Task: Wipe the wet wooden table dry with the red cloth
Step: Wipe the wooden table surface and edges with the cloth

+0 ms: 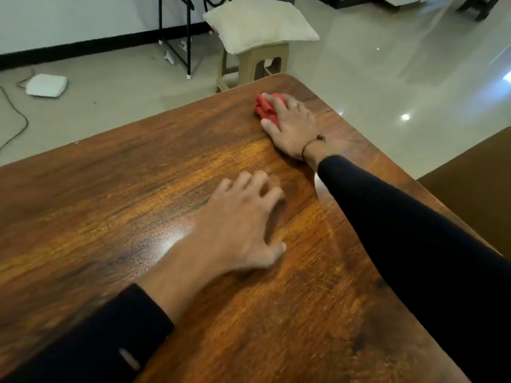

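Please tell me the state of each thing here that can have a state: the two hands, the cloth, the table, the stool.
right hand: pressed flat on the cloth, arm stretched out
left hand: empty, fingers spread, on the table
cloth: bunched up, near the far corner, under the right hand
table: glossy; wet patches cannot be told from glare
stool: upright, with a pale cushion on top

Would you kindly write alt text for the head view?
The right hand presses a bunched red cloth onto the far corner of a wooden table. The left hand rests spread, empty, nearer the camera.
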Demonstrator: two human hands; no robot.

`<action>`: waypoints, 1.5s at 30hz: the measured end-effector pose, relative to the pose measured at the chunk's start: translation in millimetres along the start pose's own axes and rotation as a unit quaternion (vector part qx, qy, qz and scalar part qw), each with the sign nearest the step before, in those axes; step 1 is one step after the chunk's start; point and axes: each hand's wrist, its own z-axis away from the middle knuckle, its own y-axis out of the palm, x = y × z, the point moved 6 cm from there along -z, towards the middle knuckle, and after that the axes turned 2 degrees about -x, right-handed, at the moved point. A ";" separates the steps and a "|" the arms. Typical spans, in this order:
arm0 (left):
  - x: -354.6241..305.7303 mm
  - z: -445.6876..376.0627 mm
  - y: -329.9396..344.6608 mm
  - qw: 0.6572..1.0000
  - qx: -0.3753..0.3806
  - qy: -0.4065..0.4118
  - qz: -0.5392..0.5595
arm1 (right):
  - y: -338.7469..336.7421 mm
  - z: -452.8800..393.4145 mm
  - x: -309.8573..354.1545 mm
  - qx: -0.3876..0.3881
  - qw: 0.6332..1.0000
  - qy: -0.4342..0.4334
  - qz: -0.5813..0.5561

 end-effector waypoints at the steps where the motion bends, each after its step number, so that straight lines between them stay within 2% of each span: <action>1: 22.3 -8.0 -4.9 0.999 0.008 -0.030 -0.008 | 2.6 12.2 6.7 0.014 0.999 -0.039 -0.005; 3: 68.7 -21.8 -13.6 0.994 0.045 -0.096 -0.017 | 0.8 37.6 3.5 0.038 0.993 -0.115 -0.011; 5: 102.3 -30.9 -18.4 0.987 0.094 -0.130 -0.021 | -7.2 46.7 -16.6 0.050 0.988 -0.143 -0.005; 7: 116.2 -34.9 -18.4 0.982 0.134 -0.132 -0.022 | -15.9 31.9 -41.6 0.030 0.995 -0.092 0.011; 11: 117.0 -39.5 -14.3 0.978 0.160 -0.128 -0.037 | -14.1 -35.6 -57.2 -0.047 0.994 0.100 0.013; 14: 117.1 -42.8 -12.5 0.974 0.176 -0.137 -0.044 | -3.0 -82.6 -44.4 -0.059 0.986 0.157 0.007; 17: 116.3 -45.4 -11.4 0.970 0.191 -0.143 -0.050 | 1.0 -100.2 -24.3 -0.040 0.994 0.105 0.015; 21: 117.7 -48.0 -9.9 0.967 0.196 -0.151 -0.052 | 8.0 -70.1 14.0 0.012 0.998 -0.066 0.005; 23: 117.1 -48.5 -8.1 0.967 0.197 -0.152 -0.054 | 6.7 -44.1 11.3 0.046 0.990 -0.134 -0.002; 25: 116.9 -47.3 -7.2 0.967 0.195 -0.153 -0.053 | -3.8 -33.8 -11.1 0.060 0.987 -0.151 0.004; 27: 115.7 -46.3 -6.8 0.969 0.192 -0.150 -0.047 | -14.9 -46.2 -35.5 0.042 0.996 -0.077 0.004; 30: 115.6 -43.3 -7.6 0.972 0.182 -0.147 -0.035 | -12.5 -86.0 -44.6 0.004 0.996 0.089 -0.004; 33: 116.2 -41.2 -6.9 0.972 0.179 -0.148 -0.029 | -3.5 -110.8 -20.8 0.002 0.991 0.137 0.000; 35: 116.9 -40.2 -6.7 0.972 0.179 -0.152 -0.022 | 4.5 -113.5 8.1 0.012 0.995 0.097 0.007; 41: 115.1 -34.6 -12.8 0.971 0.169 -0.166 -0.004 | 26.5 -59.6 114.4 0.058 0.992 -0.110 -0.004; 43: 109.2 -30.2 -17.7 0.974 0.151 -0.169 -0.001 | 27.8 -32.7 120.8 0.086 0.983 -0.161 -0.027; 45: 97.5 -16.8 -21.9 0.981 0.098 -0.167 -0.001 | 21.8 -15.3 109.0 0.097 0.974 -0.202 -0.038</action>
